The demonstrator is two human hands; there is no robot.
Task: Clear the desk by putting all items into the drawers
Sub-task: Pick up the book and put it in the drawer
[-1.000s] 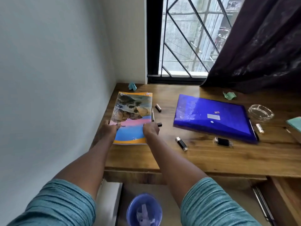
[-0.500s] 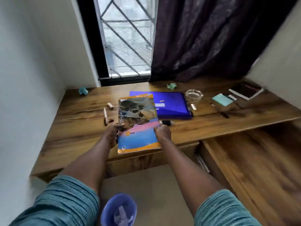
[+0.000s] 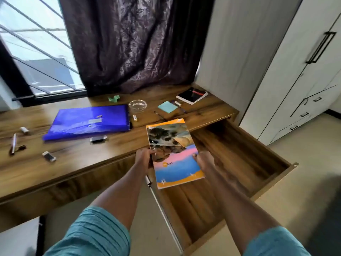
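At the bottom of the frame two teal sleeves (image 3: 96,235) end near the elbows. From them both bare forearms reach forward to the middle of the frame. The left hand (image 3: 144,158) grips the left edge of the notebook (image 3: 175,154), with its fingers curled round that edge. The right hand (image 3: 203,160) pinches the right edge, with the thumb on the cover and the other fingers hidden below.

The notebook is held up between the two hands and is a little tilted. Its near end is above the left part of the open drawer (image 3: 239,154), and its far end is over the front edge of the tabletop (image 3: 73,163). The drawer is pulled out at the right of the frame, and its wooden bottom is visible.

Farther away, on the tabletop, a small black device (image 3: 98,139) lies just beside a blue folder (image 3: 88,122). Behind these are a glass ashtray (image 3: 137,105) and a teal sticky pad (image 3: 167,106), and a black book (image 3: 191,96) lies near the far right corner. A dark curtain (image 3: 138,43) hangs at the top of the frame.
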